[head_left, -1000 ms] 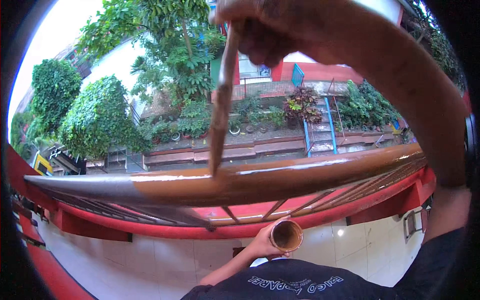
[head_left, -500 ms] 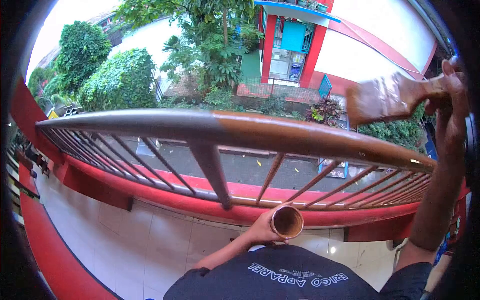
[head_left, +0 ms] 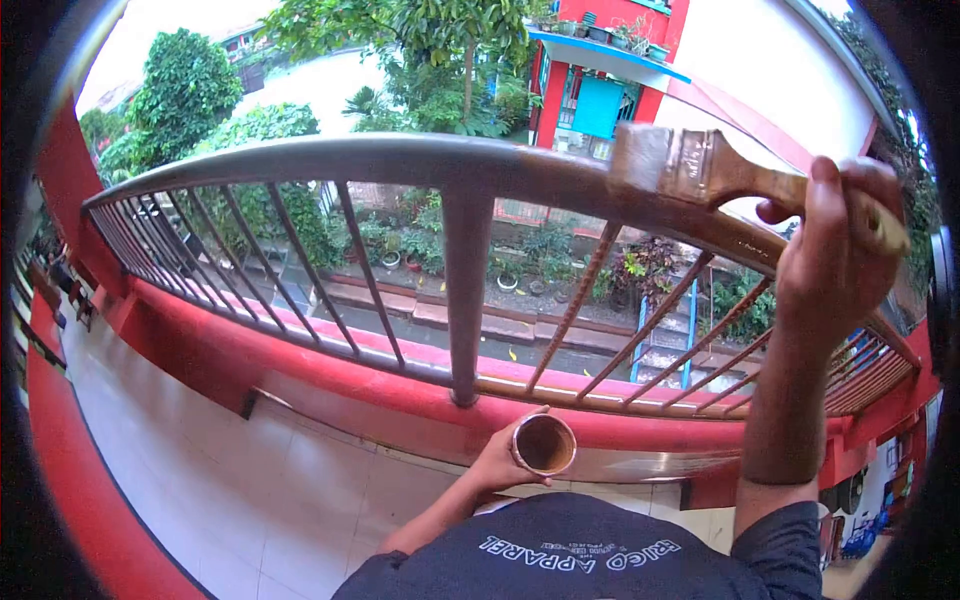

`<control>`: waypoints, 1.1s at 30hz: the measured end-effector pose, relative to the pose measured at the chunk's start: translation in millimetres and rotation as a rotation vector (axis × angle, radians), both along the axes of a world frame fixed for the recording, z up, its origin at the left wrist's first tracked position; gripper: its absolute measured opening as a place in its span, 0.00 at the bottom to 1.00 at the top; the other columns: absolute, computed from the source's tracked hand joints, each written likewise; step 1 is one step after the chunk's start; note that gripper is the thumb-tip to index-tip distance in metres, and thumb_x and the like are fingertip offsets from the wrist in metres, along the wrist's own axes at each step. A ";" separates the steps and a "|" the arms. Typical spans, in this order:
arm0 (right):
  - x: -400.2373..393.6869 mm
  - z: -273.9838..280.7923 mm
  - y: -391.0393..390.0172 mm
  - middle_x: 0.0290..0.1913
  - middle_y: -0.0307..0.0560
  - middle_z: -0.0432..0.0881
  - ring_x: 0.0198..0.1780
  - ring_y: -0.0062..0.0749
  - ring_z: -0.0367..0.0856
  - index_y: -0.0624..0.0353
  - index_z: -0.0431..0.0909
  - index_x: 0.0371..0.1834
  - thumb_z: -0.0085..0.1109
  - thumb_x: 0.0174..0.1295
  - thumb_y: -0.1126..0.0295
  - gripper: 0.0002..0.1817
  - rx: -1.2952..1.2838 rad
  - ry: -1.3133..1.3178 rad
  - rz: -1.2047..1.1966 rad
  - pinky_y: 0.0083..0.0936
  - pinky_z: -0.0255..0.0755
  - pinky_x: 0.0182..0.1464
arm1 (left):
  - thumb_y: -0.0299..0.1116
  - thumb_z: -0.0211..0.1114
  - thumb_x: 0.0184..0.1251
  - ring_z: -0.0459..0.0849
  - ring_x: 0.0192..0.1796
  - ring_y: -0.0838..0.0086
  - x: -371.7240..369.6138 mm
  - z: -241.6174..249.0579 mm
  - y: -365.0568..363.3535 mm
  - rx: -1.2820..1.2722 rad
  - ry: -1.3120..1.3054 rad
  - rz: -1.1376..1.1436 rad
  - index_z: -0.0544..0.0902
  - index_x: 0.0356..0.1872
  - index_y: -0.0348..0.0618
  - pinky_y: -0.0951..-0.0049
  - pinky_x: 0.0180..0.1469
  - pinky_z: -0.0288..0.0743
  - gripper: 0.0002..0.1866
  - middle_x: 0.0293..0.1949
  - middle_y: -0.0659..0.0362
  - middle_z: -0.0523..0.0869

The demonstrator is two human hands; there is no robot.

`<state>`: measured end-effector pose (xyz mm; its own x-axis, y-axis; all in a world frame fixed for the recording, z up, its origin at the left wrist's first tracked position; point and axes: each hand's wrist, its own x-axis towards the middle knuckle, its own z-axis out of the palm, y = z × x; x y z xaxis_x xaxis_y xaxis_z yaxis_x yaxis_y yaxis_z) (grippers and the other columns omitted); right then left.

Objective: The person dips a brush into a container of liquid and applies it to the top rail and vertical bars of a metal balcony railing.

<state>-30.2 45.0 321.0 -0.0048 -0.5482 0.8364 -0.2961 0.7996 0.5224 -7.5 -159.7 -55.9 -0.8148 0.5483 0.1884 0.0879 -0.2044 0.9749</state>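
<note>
My right hand [head_left: 840, 235] is closed round the wooden handle of a wide paintbrush [head_left: 740, 172]. The brush's bristles lie at the top handrail [head_left: 400, 160] of a metal railing. Left of the brush the rail looks grey; towards the right it is a shiny brown. Low in front of my chest, my left hand [head_left: 497, 462] grips a cup [head_left: 545, 445] with brown paint or varnish inside and stains on its rim. The thick upright post [head_left: 467, 290] of the railing stands above the cup, grey like the left bars.
Thin slanted bars [head_left: 320, 270] fill the railing, brown on the right side. A red ledge [head_left: 300, 350] runs beneath it. Tiled floor [head_left: 300, 500] lies behind at the left. Beyond the railing are plants, a paved path and a building [head_left: 600, 100].
My right hand has brought the brush down and left from the upper right to the handrail. The view has tilted, and the cup remains in my left hand.
</note>
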 end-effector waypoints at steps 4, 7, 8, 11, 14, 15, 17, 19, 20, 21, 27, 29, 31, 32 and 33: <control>-8.7 -46.9 -44.9 0.31 0.43 0.79 0.32 0.24 0.79 0.63 0.75 0.35 0.64 0.54 0.82 0.08 -0.270 -0.082 0.440 0.19 0.73 0.33 | 0.28 0.86 0.30 0.74 0.62 0.73 10.7 3.6 -13.1 -0.017 -0.008 0.060 0.61 0.71 0.39 0.69 0.66 0.68 0.59 0.60 0.58 0.77; -7.6 -69.3 -52.7 0.31 0.42 0.79 0.32 0.23 0.78 0.62 0.75 0.32 0.65 0.54 0.81 0.07 -0.407 -0.193 0.515 0.19 0.73 0.36 | 0.23 0.84 0.31 0.75 0.61 0.73 19.3 15.9 -24.4 0.031 -0.055 0.083 0.60 0.71 0.39 0.69 0.64 0.70 0.58 0.58 0.59 0.77; -2.9 -71.1 -39.1 0.31 0.43 0.79 0.32 0.23 0.79 0.62 0.75 0.33 0.65 0.54 0.80 0.07 -0.393 -0.141 0.427 0.19 0.73 0.35 | 0.22 0.84 0.31 0.75 0.61 0.73 22.6 19.5 -29.9 0.044 -0.087 0.097 0.60 0.71 0.38 0.69 0.64 0.70 0.57 0.58 0.59 0.77; 18.1 -81.1 -29.2 0.29 0.46 0.78 0.28 0.29 0.79 0.60 0.71 0.39 0.63 0.58 0.78 0.10 -0.424 -0.134 0.520 0.25 0.77 0.33 | 0.20 0.83 0.31 0.75 0.61 0.73 28.5 16.3 -37.9 0.086 -0.146 0.141 0.60 0.70 0.38 0.69 0.62 0.71 0.57 0.58 0.58 0.77; 12.9 -90.6 -53.1 0.26 0.44 0.79 0.27 0.32 0.81 0.56 0.72 0.38 0.67 0.56 0.74 0.12 -0.225 -0.101 0.634 0.26 0.78 0.28 | 0.22 0.83 0.30 0.75 0.61 0.73 29.3 12.4 -42.4 0.100 -0.078 0.158 0.61 0.70 0.37 0.69 0.63 0.71 0.57 0.59 0.58 0.77; 13.1 -90.3 -59.6 0.27 0.43 0.79 0.28 0.32 0.82 0.56 0.73 0.38 0.68 0.54 0.73 0.13 -0.124 -0.141 0.564 0.26 0.79 0.28 | 0.25 0.85 0.29 0.76 0.61 0.72 28.3 8.2 -44.0 0.076 -0.078 0.181 0.61 0.70 0.37 0.68 0.64 0.70 0.58 0.59 0.57 0.77; -1.3 -104.8 -54.0 0.28 0.44 0.80 0.27 0.32 0.82 0.55 0.74 0.40 0.69 0.53 0.73 0.13 -0.129 -0.065 0.524 0.26 0.78 0.26 | 0.27 0.86 0.28 0.76 0.61 0.72 29.6 3.2 -45.8 0.074 -0.071 0.185 0.62 0.70 0.38 0.68 0.64 0.69 0.59 0.58 0.57 0.78; 4.8 -110.6 -23.7 0.27 0.43 0.79 0.26 0.31 0.82 0.57 0.73 0.40 0.69 0.53 0.73 0.14 -0.191 -0.017 0.425 0.26 0.77 0.26 | 0.31 0.87 0.26 0.76 0.61 0.71 29.6 2.8 -48.7 0.067 -0.044 0.197 0.63 0.69 0.38 0.68 0.65 0.68 0.59 0.57 0.57 0.79; 15.2 -111.6 -10.8 0.27 0.44 0.78 0.25 0.30 0.81 0.58 0.71 0.41 0.67 0.55 0.74 0.15 -0.285 0.007 0.387 0.25 0.76 0.26 | 0.31 0.87 0.26 0.77 0.60 0.71 31.5 2.7 -51.0 0.065 -0.043 0.190 0.63 0.69 0.38 0.68 0.65 0.69 0.59 0.57 0.57 0.79; 21.4 -115.6 5.0 0.28 0.46 0.78 0.24 0.31 0.79 0.60 0.68 0.44 0.63 0.58 0.77 0.15 -0.361 0.029 0.385 0.25 0.75 0.26 | 0.32 0.87 0.26 0.77 0.60 0.71 33.4 2.6 -53.0 0.067 -0.041 0.188 0.63 0.69 0.38 0.68 0.65 0.69 0.59 0.57 0.57 0.79; 39.1 -111.0 -16.9 0.29 0.47 0.78 0.27 0.33 0.79 0.61 0.69 0.44 0.62 0.58 0.78 0.14 -0.165 -0.003 0.277 0.29 0.76 0.28 | 0.34 0.88 0.26 0.78 0.59 0.71 40.9 9.6 -55.9 0.059 -0.093 0.178 0.62 0.69 0.37 0.68 0.64 0.69 0.60 0.56 0.57 0.80; 22.5 -120.3 -33.8 0.30 0.46 0.79 0.29 0.34 0.81 0.57 0.71 0.41 0.67 0.56 0.73 0.14 0.007 -0.107 0.262 0.30 0.79 0.30 | 0.34 0.88 0.26 0.78 0.58 0.72 42.0 12.5 -55.2 0.079 -0.061 0.181 0.62 0.69 0.37 0.69 0.64 0.70 0.61 0.56 0.57 0.80; 16.4 -113.4 -59.2 0.30 0.45 0.79 0.29 0.33 0.81 0.57 0.70 0.38 0.65 0.55 0.74 0.13 0.001 -0.056 0.349 0.30 0.80 0.30 | 0.34 0.88 0.26 0.78 0.58 0.72 47.2 15.4 -53.6 0.085 -0.082 0.198 0.62 0.69 0.36 0.69 0.63 0.70 0.61 0.56 0.57 0.80; 18.0 -112.6 -52.9 0.30 0.46 0.79 0.29 0.33 0.81 0.57 0.69 0.39 0.65 0.55 0.74 0.13 -0.032 -0.058 0.374 0.30 0.80 0.30 | 0.34 0.88 0.26 0.78 0.58 0.71 48.6 17.6 -51.4 0.087 -0.090 0.202 0.61 0.69 0.36 0.69 0.63 0.70 0.61 0.56 0.57 0.80; 18.7 -114.2 -45.3 0.30 0.46 0.79 0.29 0.33 0.81 0.58 0.69 0.40 0.65 0.55 0.75 0.14 -0.065 -0.059 0.398 0.29 0.80 0.30 | 0.35 0.88 0.26 0.78 0.59 0.72 49.4 14.5 -49.5 0.128 -0.105 0.171 0.60 0.69 0.36 0.68 0.64 0.70 0.62 0.57 0.56 0.79</control>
<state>-11.5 -0.2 206.8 0.1482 -0.4630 0.8739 -0.6172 0.6472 0.4475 42.0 -209.1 -41.4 -0.9125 0.3778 0.1568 0.0314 -0.3176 0.9477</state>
